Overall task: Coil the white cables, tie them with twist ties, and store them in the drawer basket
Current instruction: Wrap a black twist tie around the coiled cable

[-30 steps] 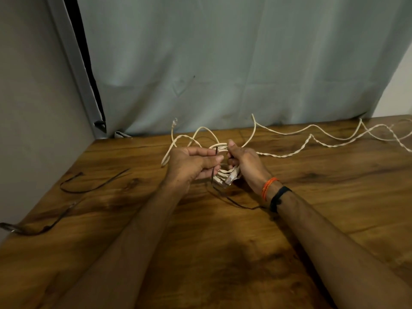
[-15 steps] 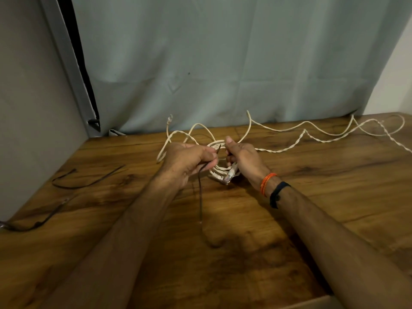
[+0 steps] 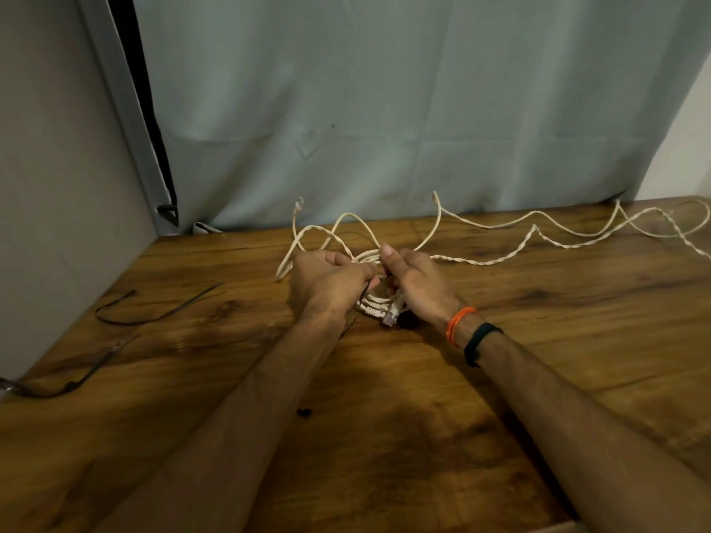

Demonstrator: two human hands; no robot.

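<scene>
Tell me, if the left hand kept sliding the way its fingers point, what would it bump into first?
The left hand points toward the right hand. First it would probably meet the small coiled bundle of white cable between them, then the right hand's fingers just beyond it. Depth is hard to judge here.

Two hands (image 3: 331, 282) (image 3: 417, 280), one coiled white cable bundle (image 3: 375, 302), two loose black ties (image 3: 154, 309) (image 3: 57, 382), two wristbands (image 3: 459, 325) (image 3: 479, 340).
</scene>
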